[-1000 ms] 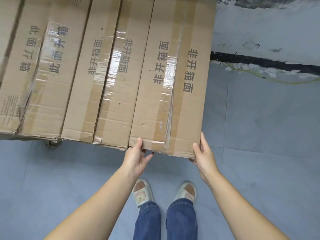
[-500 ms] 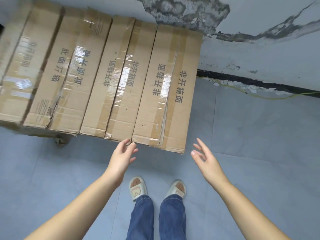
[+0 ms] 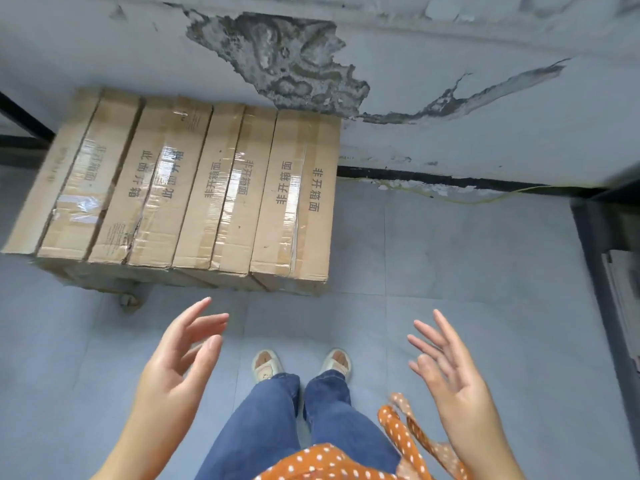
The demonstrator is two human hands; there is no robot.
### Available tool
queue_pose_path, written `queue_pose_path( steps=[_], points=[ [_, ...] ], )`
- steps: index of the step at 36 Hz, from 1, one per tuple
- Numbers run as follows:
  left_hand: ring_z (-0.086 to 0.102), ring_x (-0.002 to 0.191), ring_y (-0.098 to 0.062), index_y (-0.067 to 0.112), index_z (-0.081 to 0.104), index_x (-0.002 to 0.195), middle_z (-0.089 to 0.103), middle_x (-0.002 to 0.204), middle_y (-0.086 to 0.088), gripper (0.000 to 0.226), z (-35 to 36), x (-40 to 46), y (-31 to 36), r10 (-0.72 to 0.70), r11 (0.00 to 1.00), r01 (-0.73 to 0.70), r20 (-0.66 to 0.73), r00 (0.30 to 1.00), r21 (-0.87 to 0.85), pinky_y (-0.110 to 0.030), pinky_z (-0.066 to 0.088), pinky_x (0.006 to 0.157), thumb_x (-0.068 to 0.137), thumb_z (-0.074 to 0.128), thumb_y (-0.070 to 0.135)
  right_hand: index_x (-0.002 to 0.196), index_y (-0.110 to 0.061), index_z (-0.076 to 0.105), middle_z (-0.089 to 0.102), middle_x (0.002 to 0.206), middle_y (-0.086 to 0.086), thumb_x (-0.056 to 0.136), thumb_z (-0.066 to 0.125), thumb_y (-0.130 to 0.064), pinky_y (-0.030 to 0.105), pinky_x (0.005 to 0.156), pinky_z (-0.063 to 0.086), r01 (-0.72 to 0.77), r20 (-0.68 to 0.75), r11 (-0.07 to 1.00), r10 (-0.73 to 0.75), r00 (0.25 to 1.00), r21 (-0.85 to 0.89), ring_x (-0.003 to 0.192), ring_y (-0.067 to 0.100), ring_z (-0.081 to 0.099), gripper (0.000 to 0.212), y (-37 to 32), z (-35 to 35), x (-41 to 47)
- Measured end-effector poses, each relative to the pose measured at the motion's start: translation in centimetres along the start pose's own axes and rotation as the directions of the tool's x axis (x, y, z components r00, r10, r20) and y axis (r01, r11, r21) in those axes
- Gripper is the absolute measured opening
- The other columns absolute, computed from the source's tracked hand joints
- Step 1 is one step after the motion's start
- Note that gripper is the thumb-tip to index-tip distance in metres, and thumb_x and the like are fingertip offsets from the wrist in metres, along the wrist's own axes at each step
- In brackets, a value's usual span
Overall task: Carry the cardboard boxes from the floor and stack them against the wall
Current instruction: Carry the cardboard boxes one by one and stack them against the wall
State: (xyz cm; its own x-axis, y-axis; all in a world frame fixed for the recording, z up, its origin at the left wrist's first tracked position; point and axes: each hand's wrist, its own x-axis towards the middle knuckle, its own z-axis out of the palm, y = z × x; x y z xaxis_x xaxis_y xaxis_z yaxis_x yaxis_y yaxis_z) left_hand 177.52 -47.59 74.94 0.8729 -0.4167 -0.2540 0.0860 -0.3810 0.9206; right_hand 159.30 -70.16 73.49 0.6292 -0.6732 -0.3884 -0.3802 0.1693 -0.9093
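Several long cardboard boxes (image 3: 194, 188) lie side by side in a row, their far ends against the peeling wall (image 3: 450, 64). The rightmost cardboard box (image 3: 301, 202) bears taped seams and printed characters. The row seems to rest on something low with a small wheel (image 3: 130, 301) under its front edge. My left hand (image 3: 180, 355) and my right hand (image 3: 446, 362) hover above the floor in front of the boxes, fingers spread, palms facing each other, holding nothing and touching nothing.
Grey floor tiles (image 3: 467, 271) stretch to the right of the boxes. A black skirting strip (image 3: 433, 180) runs along the wall's base, with a thin yellowish cable. A dark frame or furniture edge (image 3: 606, 271) stands at the far right. My feet (image 3: 301, 365) are just behind the boxes.
My hands gripped the rightmost box's near end a second ago, then let go and drew back toward me. The view has pulled away and risen, showing more wall.
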Motion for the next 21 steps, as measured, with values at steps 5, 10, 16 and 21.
queue_pose_path(
  steps=[5, 10, 16, 21],
  points=[
    [0.062, 0.106, -0.005, 0.059, 0.055, 0.112, 0.068, 0.11, 0.012, 0.041, 0.7, -1.0, 0.2, 0.081, 0.996, -0.08, 0.033, 0.996, -0.035, -0.018, 0.048, 0.091, 0.071, 0.053, 0.056, 0.126, -0.042, 0.044, 0.062, 0.119, -0.027, 0.044, 0.064, -0.088, 0.029, 0.092, 0.051, 0.05, -0.21, 0.994, -0.029, 0.977, 0.092, 0.111, 0.0, 0.06, 0.096, 0.2, -0.7, -3.2],
    [0.063, 0.107, -0.011, 0.058, 0.058, 0.11, 0.07, 0.108, 0.008, 0.04, 0.1, 0.5, 0.8, 0.18, 0.982, -0.166, 0.179, 0.967, -0.092, -0.029, 0.05, 0.09, 0.07, 0.053, 0.054, 0.125, -0.039, 0.046, 0.064, 0.118, -0.024, 0.043, 0.067, -0.087, 0.032, 0.09, 0.052, 0.117, -0.43, 0.979, -0.034, 0.902, 0.167, 0.108, 0.003, 0.063, 0.098, 0.9, 0.6, -7.5],
    [0.058, 0.115, -0.005, 0.067, 0.053, 0.109, 0.064, 0.121, 0.012, 0.046, -2.0, 2.1, 1.1, 0.227, 0.972, -0.23, 0.485, 0.845, -0.054, -0.026, 0.046, 0.094, 0.063, 0.056, 0.074, 0.123, -0.038, 0.049, 0.066, 0.119, -0.006, 0.04, 0.068, -0.087, 0.028, 0.085, 0.053, 0.18, -0.671, 0.946, 0.049, 0.74, 0.268, 0.107, 0.004, 0.064, 0.098, 2.8, 6.1, -13.2],
    [0.054, 0.118, -0.004, 0.072, 0.05, 0.105, 0.06, 0.126, 0.01, 0.057, -4.1, 2.0, 0.5, 0.206, 0.963, -0.268, 0.652, 0.729, -0.005, -0.021, 0.042, 0.096, 0.051, 0.053, 0.09, 0.111, -0.06, 0.057, 0.065, 0.118, -0.02, 0.04, 0.067, -0.088, 0.031, 0.091, 0.049, 0.2, -0.778, 0.931, 0.123, 0.616, 0.306, 0.109, 0.004, 0.063, 0.077, 5.3, 11.9, -18.1]
  ],
)
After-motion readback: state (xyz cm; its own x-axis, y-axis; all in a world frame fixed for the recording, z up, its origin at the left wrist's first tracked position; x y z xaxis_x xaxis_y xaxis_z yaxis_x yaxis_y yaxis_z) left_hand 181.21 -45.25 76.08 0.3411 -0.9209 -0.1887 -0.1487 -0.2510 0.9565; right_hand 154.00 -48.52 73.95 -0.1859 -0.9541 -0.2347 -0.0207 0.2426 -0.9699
